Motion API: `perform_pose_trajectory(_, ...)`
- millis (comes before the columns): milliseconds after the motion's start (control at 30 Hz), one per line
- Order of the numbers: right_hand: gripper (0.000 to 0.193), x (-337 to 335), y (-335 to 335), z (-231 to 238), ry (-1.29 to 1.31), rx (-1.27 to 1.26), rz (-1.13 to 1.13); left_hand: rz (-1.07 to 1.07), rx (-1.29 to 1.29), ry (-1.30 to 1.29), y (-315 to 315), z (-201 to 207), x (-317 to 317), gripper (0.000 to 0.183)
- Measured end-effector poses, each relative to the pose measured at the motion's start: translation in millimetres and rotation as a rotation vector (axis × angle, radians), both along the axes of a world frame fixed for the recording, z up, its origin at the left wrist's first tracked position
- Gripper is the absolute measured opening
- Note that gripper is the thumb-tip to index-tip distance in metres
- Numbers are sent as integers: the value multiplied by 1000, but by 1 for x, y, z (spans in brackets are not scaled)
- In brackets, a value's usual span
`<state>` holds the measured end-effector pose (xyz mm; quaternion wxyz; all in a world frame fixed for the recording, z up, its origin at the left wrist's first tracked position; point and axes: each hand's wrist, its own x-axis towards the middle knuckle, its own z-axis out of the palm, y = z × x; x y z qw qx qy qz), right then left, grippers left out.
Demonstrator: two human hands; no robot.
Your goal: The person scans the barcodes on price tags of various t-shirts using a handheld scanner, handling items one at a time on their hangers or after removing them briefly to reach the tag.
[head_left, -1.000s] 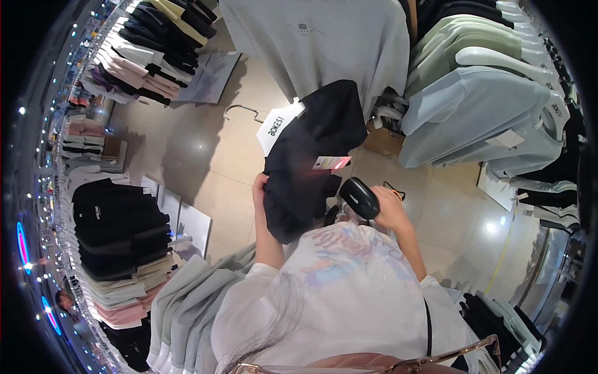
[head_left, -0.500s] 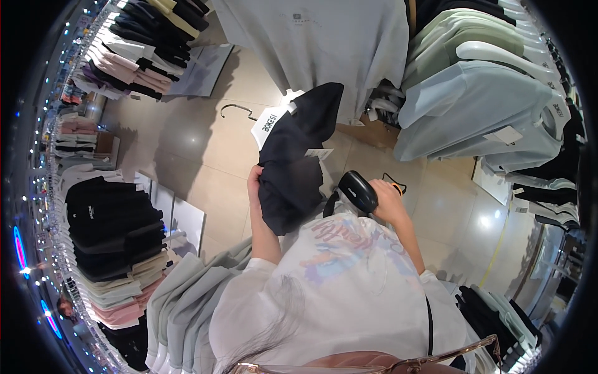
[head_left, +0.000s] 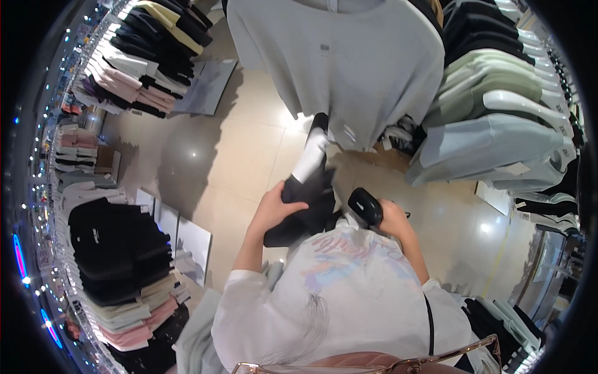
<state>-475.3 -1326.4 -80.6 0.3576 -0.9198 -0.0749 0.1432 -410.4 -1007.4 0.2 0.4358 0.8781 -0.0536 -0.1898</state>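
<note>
My left hand (head_left: 272, 209) is closed around a dark folded garment (head_left: 309, 209), its thumb lying across the cloth. A white hanger (head_left: 311, 156), smeared by motion, slants up from the garment toward the far side. Its hook cannot be made out. On the right, my right hand (head_left: 393, 218) grips a black handheld scanner (head_left: 365, 206) with a rounded head. That head stands apart from the garment, to its right, just beyond my white shirt.
A grey top (head_left: 342, 62) hangs straight ahead, close beyond the garment. Pale green and grey-blue tops (head_left: 498, 143) crowd a rack at right. Racks of black shirts (head_left: 118, 243) and pink clothes (head_left: 124, 75) line the left. Tiled floor (head_left: 243, 143) shows between.
The garment and hanger have turned; the hanger pointed left and now points away from me. My left hand has moved right, its thumb now on top. The scanner has shifted slightly right and nearer.
</note>
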Motion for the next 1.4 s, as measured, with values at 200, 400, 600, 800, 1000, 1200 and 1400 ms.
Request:
perform_pose_trajectory(200, 37, 50, 48, 6, 28, -2, -61, -372, 636, -426, 48, 43, 95, 44)
perform_pose_trajectory(400, 45, 93, 106, -5, 59, 57, -151, -360, 281, -928, 66, 94, 187, 34)
perform_pose_trajectory(600, 54, 102, 143, -9, 102, 31, -374, -358, 85, -1351, 41, 145, 272, 42)
perform_pose_trajectory(800, 54, 96, 152, -5, 137, -15, -531, -241, -4, -1352, 11, 198, 313, 34)
perform_pose_trajectory(1000, 49, 99, 147, 13, 231, -62, -608, -245, -26, -1327, -5, 208, 335, 32)
perform_pose_trajectory(1200, 46, 109, 141, -6, 21, 51, -606, -221, 28, -1243, -3, 194, 329, 32)
perform_pose_trajectory(1400, 48, 92, 115, -9, 88, 23, -583, -81, -54, -1250, -18, 190, 303, 37)
